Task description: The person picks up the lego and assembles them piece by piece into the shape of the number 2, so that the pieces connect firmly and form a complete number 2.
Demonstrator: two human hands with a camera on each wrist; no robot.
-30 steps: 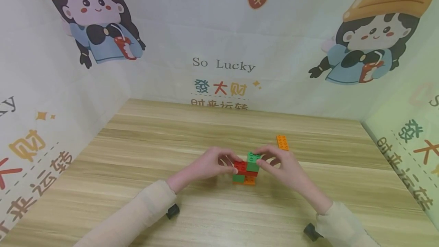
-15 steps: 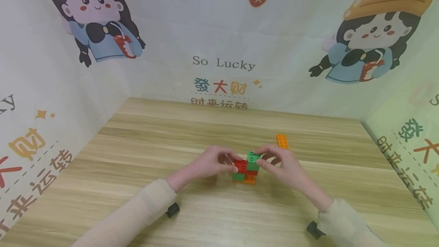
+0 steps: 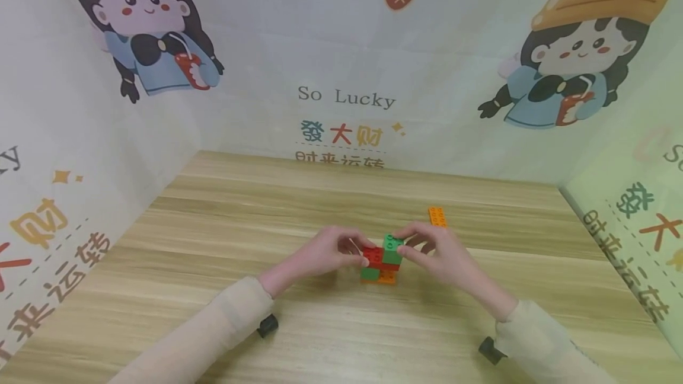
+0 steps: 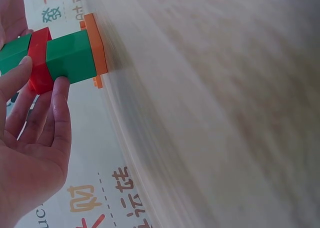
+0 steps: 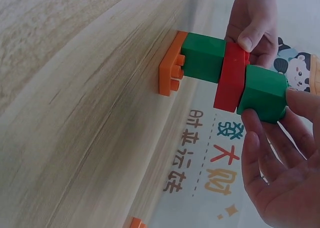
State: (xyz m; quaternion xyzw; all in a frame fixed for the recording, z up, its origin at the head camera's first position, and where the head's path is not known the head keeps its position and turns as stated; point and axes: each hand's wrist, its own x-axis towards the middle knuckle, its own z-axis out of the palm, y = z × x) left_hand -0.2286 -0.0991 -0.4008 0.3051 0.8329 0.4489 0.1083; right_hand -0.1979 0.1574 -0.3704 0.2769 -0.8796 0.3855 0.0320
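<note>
A small stack of toy building bricks stands on the table between my hands. Its base is an orange plate [image 3: 387, 278], with a lower green brick [image 3: 370, 273] on the plate's left part. A red brick [image 3: 372, 255] lies across that green one and overhangs to the right. On the red brick's right end sits an upper green brick [image 5: 262, 94]; a thin dark line shows between the two in the right wrist view. My left hand [image 3: 336, 252] pinches the red brick's left end between thumb and fingers. My right hand [image 3: 440, 255] grips the upper green brick by its sides.
Behind my right hand lies a second orange plate [image 3: 437, 216], partly covered by that hand. The wooden table [image 3: 256, 212] is bounded at the back and sides by a printed cloth [image 3: 341, 46]. Dark wrist cameras [image 3: 268, 326] hang under both sleeves.
My right wrist has shifted slightly outward and forward. Both hands keep their holds, and the stack stays in place.
</note>
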